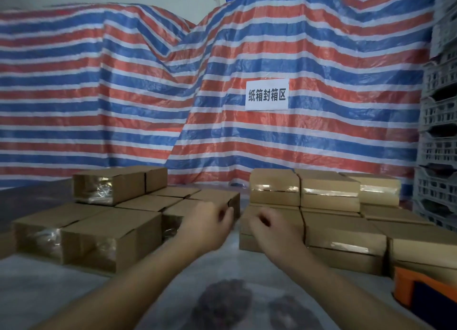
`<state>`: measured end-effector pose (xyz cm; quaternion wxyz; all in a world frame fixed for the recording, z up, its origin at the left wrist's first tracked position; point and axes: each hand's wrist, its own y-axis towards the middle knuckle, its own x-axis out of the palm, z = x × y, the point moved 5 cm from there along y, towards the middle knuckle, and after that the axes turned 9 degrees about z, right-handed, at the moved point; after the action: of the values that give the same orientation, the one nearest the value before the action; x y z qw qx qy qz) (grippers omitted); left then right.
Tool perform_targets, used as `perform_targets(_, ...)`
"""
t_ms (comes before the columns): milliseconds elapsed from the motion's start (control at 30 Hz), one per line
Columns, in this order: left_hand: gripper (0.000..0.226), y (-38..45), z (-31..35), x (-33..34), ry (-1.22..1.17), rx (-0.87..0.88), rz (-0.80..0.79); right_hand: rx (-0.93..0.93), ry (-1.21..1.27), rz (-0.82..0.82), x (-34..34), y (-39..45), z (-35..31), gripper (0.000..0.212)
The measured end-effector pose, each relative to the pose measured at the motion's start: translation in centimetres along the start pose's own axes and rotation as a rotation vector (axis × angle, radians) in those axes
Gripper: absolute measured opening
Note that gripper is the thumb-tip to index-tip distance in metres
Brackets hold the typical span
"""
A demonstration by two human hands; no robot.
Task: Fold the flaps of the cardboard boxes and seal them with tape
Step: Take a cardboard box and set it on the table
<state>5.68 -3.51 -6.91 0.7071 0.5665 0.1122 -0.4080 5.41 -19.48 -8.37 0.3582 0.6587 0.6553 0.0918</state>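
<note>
My left hand (206, 227) and right hand (272, 228) reach out at frame centre, fingers loosely curled and gripping nothing, over the gap between two groups of brown rectangular cardboard boxes. The left-hand stack of taped boxes (99, 233) lies with long axes running from lower left toward upper right, glossy taped ends facing me. The right-hand stack of sealed boxes (343, 240) shows clear tape strips running across the frame.
</note>
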Motion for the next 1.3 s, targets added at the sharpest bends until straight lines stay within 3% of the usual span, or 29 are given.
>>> perform_targets(100, 0.019, 4.7, -8.3, -2.9, 0.107, -0.095, 0.189, -0.016, 0.019, -0.049, 4.9, 4.7, -1.3, 0.006)
perform_targets(200, 0.017, 8.8, -17.1, -5.1, 0.235, -0.228, 0.305, -0.069, 0.04, -0.123, 10.5, 9.6, -2.5, 0.02)
perform_targets(400, 0.05, 13.1, -31.1, -6.9, 0.564, -0.582, 0.301, -0.122, -0.004, -0.119, 20.7, 17.6, -0.9, 0.01)
perform_targets(600, 0.067, 15.6, -36.8, -5.4, 0.34, -0.713, 0.338, -0.023, -0.031, -0.23, 28.4, 23.0, 0.4, 0.026)
perform_targets(700, 0.057, 16.1, -38.8, -5.1, 0.271, -0.73, 0.374, -0.009, -0.036, -0.255, 30.5, 24.1, 1.1, 0.007)
perform_targets(733, 0.047, 16.2, -39.3, -5.0, 0.266, -0.711, 0.369, -0.003, -0.044, -0.272, 31.1, 24.3, 1.2, 0.009)
perform_targets(867, 0.019, 16.1, -39.3, -5.2, 0.18, -0.638, 0.441, -0.005, -0.125, -0.311, 32.9, 24.2, 1.1, 0.065)
perform_targets(1000, 0.01, 16.3, -36.4, -6.3, 0.223, -0.61, 0.461, -0.094, -0.134, -0.338, 33.3, 23.4, -0.4, 0.076)
perform_targets(1200, 0.009, 19.2, -25.9, -9.4, 0.341, -0.436, 0.332, -0.202, -0.093, -0.392, 30.4, 22.9, -4.5, 0.118)
perform_targets(1300, 0.026, 20.6, -20.4, -10.7, 0.332, -0.39, 0.216, -0.34, -0.148, -0.314, 27.0, 21.7, -6.2, 0.13)
